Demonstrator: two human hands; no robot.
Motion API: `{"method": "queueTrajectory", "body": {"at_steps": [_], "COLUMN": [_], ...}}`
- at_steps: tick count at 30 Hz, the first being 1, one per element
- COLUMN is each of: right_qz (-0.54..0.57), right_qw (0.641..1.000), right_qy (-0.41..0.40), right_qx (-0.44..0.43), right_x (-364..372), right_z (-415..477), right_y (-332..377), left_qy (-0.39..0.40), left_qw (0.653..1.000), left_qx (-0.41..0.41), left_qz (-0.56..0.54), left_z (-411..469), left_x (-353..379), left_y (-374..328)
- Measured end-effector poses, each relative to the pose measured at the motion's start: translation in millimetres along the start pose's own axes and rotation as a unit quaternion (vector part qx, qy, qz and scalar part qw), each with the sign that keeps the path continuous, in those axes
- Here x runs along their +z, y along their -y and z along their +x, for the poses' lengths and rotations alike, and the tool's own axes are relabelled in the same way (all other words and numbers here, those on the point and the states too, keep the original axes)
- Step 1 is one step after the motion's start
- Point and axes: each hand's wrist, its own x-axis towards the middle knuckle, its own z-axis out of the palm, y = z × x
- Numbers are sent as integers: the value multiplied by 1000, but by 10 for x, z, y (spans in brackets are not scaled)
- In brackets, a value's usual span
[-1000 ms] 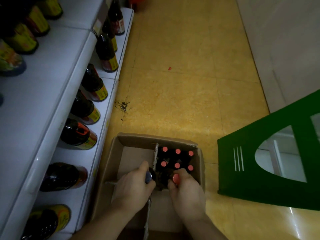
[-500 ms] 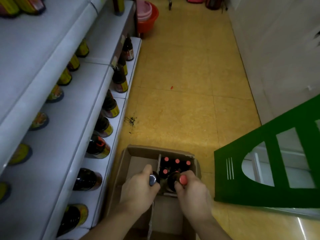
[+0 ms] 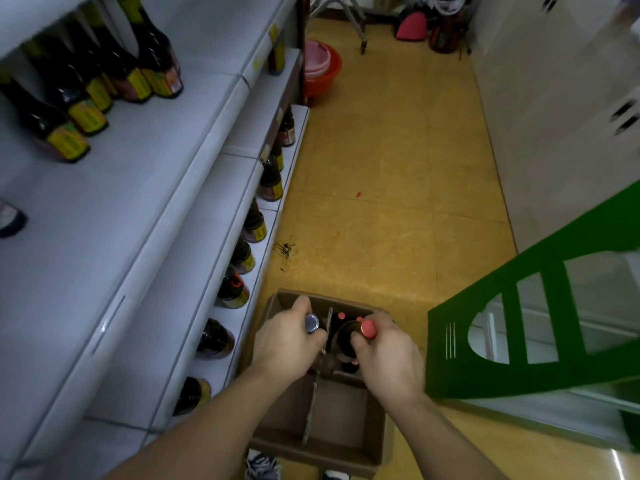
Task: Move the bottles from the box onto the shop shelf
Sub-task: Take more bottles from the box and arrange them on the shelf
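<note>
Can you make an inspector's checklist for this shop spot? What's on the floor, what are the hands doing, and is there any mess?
Surface: yellow floor, with the cardboard box on it beside the white shelf.
Job's things: boxed bottles show red caps; shelf bottles stand in rows.
Clutter: dark smudge and red speck on the floor.
Hands: left hand grips a silver-capped bottle; right hand grips a red-capped bottle.
Cables: nothing seen.
Surroundings: red bucket far along the shelf; green panel on the right.

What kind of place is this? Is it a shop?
Probably a small shop aisle. Long white shelves hold rows of dark labelled bottles, and a cardboard box on the floor holds more.
</note>
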Motion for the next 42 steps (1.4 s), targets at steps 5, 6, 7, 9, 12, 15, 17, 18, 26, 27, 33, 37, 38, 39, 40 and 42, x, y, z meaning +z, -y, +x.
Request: {"method": "queueTrajectory", "body": {"at_steps": [5,6,7,9,12,15,17,18,26,27,33,37,38,39,40,42], "right_qz": [4,2,5,13,14,16,17,15,29,33,52,72,75,78,80,83], "right_qw": [1000,1000,999,999,997,995,993,992,976,973,954,938,932,926,920,908], "right_qy": [0,-2,-5,-15,-22,-36,-40,-41,-76,-76,-68,-47,-43,-39,-34,-27], "right_qx": [-26,-31,-38,-49,-67,-92,-106,-115,-202,-213,-288,-336,-351,-367,-382,-411], "right_x": [-362,-431,-503,-669,-905,-1151,-1336,-1433,-2178,-2262,-2619,-2786,-2820,-2852,-2885,-2956], "right_z": [-171,-205,-240,-318,-412,-509,-570,-600,-864,-894,-1047,-1182,-1221,-1259,-1301,-1390], "right_y": [127,138,154,202,284,395,490,544,1079,1161,1654,2005,2098,2190,2285,2482], "left_qy": [-33,-37,-43,-56,-87,-114,-133,-142,-215,-227,-299,-348,-362,-374,-384,-406], "left_qw": [999,999,999,998,995,992,990,988,971,967,946,929,924,920,916,905], "left_qx": [-2,-3,-4,0,4,3,-2,-2,5,5,3,-2,-4,-7,-12,-18], "left_qz": [-15,-16,-21,-32,-37,-53,-56,-60,-107,-114,-122,-124,-120,-117,-116,-122], "left_z": [-272,-328,-385,-505,-663,-842,-966,-1025,-1444,-1499,-1818,-2058,-2119,-2181,-2250,-2397], "left_x": [-320,-372,-428,-545,-723,-906,-1047,-1129,-1826,-1924,-2490,-2851,-2943,-3037,-3129,-3306], "left_y": [-217,-251,-287,-372,-510,-655,-748,-792,-1013,-1032,-1090,-1063,-1053,-1045,-1039,-1027]}}
